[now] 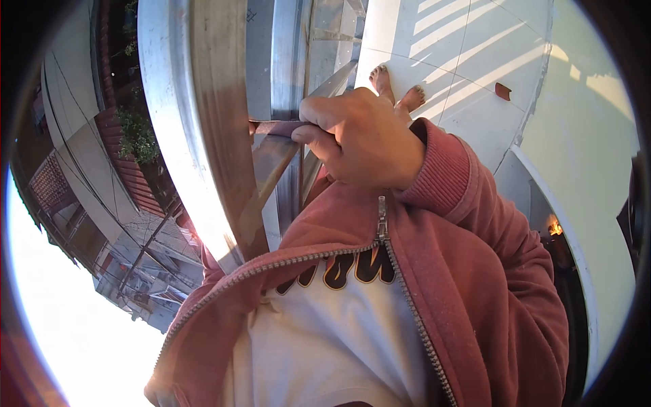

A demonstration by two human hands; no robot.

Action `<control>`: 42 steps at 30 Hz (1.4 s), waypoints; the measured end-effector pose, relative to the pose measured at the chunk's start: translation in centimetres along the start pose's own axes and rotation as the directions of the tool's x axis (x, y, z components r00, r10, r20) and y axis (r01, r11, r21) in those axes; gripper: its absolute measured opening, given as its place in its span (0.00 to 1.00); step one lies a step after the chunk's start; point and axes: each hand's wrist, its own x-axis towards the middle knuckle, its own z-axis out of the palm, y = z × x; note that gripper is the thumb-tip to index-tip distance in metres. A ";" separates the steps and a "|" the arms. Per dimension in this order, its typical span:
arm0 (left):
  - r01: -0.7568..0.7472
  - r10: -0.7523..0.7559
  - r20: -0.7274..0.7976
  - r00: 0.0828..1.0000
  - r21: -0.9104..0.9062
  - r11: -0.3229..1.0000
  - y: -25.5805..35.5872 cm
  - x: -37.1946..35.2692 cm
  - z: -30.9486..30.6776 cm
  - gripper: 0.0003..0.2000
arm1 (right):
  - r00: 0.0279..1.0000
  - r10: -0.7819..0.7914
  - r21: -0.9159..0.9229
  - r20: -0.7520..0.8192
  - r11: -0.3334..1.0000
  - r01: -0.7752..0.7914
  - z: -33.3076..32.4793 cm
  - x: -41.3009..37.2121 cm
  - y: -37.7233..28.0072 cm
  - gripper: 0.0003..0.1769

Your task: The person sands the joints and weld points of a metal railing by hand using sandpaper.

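Observation:
My right hand point(363, 139) is closed, its thumb and bent forefinger pinching one end of a brownish strip point(277, 127) that looks like sandpaper. The strip runs left from my fingers against the metal railing point(227, 102), and its far end passes out of sight by the wide bar. That bar is brown and dull on the near face and bright silvery on the outer edge. My left hand is hidden; only part of the left sleeve point(211, 264) shows beyond the railing.
Narrower bars point(290, 54) stand beside the wide one. Below are bare feet point(397, 91) on a pale tiled floor point(461, 41) with striped sunlight. A small reddish-brown piece point(502, 91) lies there. A pale wall point(590, 129) rises at right; houses and wires lie outside, left.

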 end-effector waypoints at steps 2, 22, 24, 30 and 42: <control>0.076 -0.097 -0.099 0.990 -0.197 0.978 0.0 0.4 0.6 0.08 | 0.997 0.061 -0.045 -0.045 0.997 -0.063 -0.6 0.2 0.1 0.13; 0.211 -0.179 0.167 0.969 -0.195 0.958 1.3 1.4 -0.4 0.09 | 0.971 0.190 0.124 0.146 0.970 -0.209 -1.8 -0.3 0.1 0.12; 0.107 -0.079 0.264 0.961 -0.092 0.990 0.4 1.5 -0.9 0.09 | 0.985 0.129 0.159 0.111 0.976 -0.146 -1.5 -0.7 0.8 0.12; 0.281 -0.201 0.345 0.917 -0.199 0.939 0.5 1.5 -2.3 0.09 | 0.992 0.129 0.072 -0.005 0.989 -0.128 -0.8 0.5 -0.1 0.12; 0.190 -0.134 0.228 0.964 -0.241 0.952 -1.3 1.2 -1.5 0.07 | 0.997 0.043 0.043 0.061 0.998 -0.045 -1.3 -1.0 0.6 0.09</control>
